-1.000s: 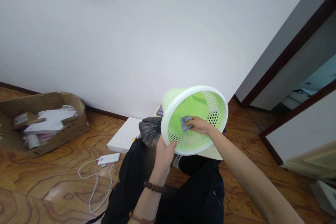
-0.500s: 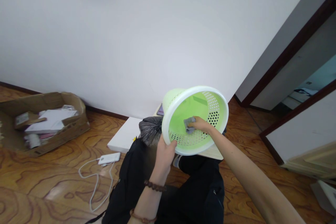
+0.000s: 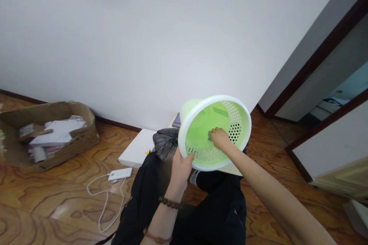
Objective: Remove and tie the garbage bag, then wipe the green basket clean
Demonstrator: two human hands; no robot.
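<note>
A light green plastic basket (image 3: pixel 198 122) with a white rim and rows of holes is tilted so its mouth faces me. My left hand (image 3: pixel 182 164) grips the rim at its lower left, thumb over the edge. Inside the basket, my right hand (image 3: pixel 220 139) is closed on a small grey cloth (image 3: pixel 210 135). Most of the cloth is hidden behind the fingers, near the basket's inner wall. A knotted dark plastic bag (image 3: pixel 166 143) lies just left of the basket, by my left hand.
A cardboard box (image 3: pixel 69 149) with papers and packaging stands on the wood floor at left. A white flat box (image 3: pixel 137 149) lies against the wall. Nearer me is a white power bank (image 3: pixel 120 174) with a looped cable (image 3: pixel 107 203). A doorway opens at right.
My right hand has moved slightly right and turned, so less of the grey cloth shows. My left hand keeps its hold, and the basket stays almost in place.
</note>
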